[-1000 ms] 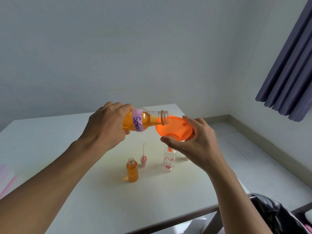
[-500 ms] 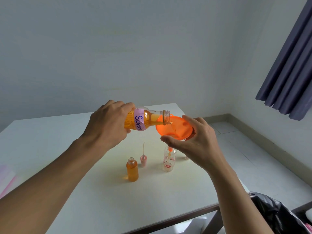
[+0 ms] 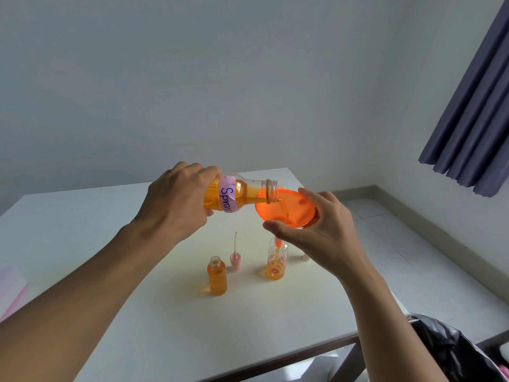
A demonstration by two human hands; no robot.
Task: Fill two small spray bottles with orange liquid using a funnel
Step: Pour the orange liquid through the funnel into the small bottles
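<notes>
My left hand (image 3: 176, 199) grips a clear supply bottle (image 3: 242, 195) with a purple "Spray" label, tipped to the right so orange liquid runs from its mouth. The stream falls into an orange funnel (image 3: 286, 208) that my right hand (image 3: 322, 230) holds by the rim. The funnel's spout sits in the neck of a small flower-printed spray bottle (image 3: 276, 261), which stands on the white table (image 3: 82, 230) with orange liquid in its lower part. To its left stands a second small bottle (image 3: 217, 277), uncapped and full of orange liquid.
A pink spray cap with its dip tube (image 3: 236, 257) stands between the two small bottles. Another small cap (image 3: 306, 257) peeks out behind my right hand. Pink paper (image 3: 11, 290) lies at the table's left edge. A black bag (image 3: 451, 351) sits at the lower right, beyond the table corner.
The supply bottle has tipped further and liquid now streams into the funnel. Orange liquid has collected in the flower-printed bottle, which was nearly empty before.
</notes>
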